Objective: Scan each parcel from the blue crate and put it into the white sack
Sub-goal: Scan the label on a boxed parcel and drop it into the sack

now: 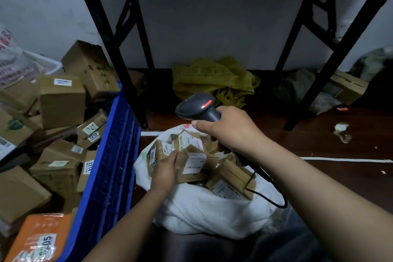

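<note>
Right hand point(229, 132) clamped round the handle of a black scanner point(197, 107), above the white sack point(212, 208), left hand point(164, 171) gripping a small parcel point(158, 151) in the sack's mouth, blue crate point(110, 166) of boxes point(61, 100) at left.

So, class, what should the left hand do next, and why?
Probably let go and reach to the blue plastic crate: the left hand grips a small brown cardboard parcel already inside the white fabric sack; the right hand holds the black scanner.
</note>
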